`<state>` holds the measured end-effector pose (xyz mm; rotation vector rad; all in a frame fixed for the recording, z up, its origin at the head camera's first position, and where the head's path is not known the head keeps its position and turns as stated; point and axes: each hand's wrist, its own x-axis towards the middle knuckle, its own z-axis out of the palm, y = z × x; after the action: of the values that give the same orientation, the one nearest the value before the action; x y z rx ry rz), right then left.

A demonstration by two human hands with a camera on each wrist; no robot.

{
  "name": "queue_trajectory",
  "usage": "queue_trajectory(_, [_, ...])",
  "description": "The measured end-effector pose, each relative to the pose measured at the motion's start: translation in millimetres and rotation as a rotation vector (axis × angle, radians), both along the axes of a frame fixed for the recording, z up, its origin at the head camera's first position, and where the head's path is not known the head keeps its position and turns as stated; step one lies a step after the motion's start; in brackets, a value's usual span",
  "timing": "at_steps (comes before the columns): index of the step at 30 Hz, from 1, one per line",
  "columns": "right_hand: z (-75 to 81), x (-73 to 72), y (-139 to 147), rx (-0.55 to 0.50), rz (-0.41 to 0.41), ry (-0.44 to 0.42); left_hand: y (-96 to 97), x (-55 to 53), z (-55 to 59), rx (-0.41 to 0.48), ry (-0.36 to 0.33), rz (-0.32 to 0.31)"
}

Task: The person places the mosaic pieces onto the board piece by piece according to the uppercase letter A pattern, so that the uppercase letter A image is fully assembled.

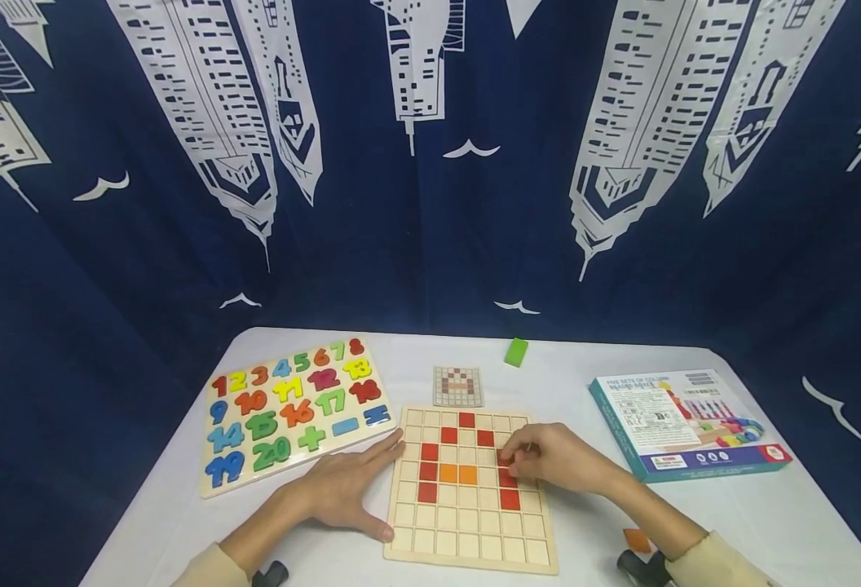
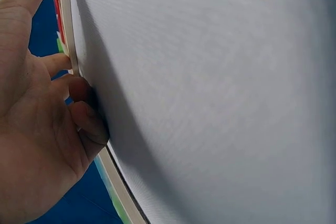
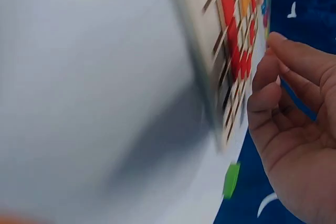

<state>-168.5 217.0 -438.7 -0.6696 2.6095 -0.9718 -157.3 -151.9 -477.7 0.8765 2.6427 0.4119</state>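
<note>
A wooden grid board (image 1: 470, 542) lies on the white table, with several red tiles (image 1: 428, 471) forming an arch and two orange tiles (image 1: 468, 474) side by side between its columns. My left hand (image 1: 342, 489) spreads along the board's left edge, thumb at the lower rim and fingers near the upper part. Over the right-hand red column is my right hand (image 1: 551, 458), its fingers bent and fingertips right at the tiles. In the right wrist view, nothing shows between the right hand's fingertips (image 3: 276, 39).
Behind the grid lies a small pattern card (image 1: 457, 386), with a green block (image 1: 516, 352) farther back. A number puzzle board (image 1: 294, 408) is at left, a boxed bead set (image 1: 687, 424) at right. An orange tile (image 1: 637, 540) lies near the right forearm.
</note>
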Motion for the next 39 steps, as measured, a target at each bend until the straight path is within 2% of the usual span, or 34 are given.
queue_trajectory(6, [3.8,14.6,45.8,0.016,0.011,-0.014,0.2,1.0,2.0,0.004,-0.006,0.004])
queue_trajectory(15, [0.4,44.0,107.5,0.037,-0.017,-0.197,1.2,1.2,3.0,0.003,-0.017,0.011])
queue_trajectory(21, [-3.6,58.0,136.9,0.049,-0.02,-0.241,3.1,0.6,1.5,0.008,-0.02,0.006])
queue_trajectory(27, [-11.7,61.7,146.1,0.096,-0.043,-0.263,2.6,1.1,1.1,0.007,-0.015,0.004])
queue_trajectory(39, [-16.7,59.5,135.7,0.123,-0.02,-0.189,1.3,0.5,1.4,0.007,-0.02,0.011])
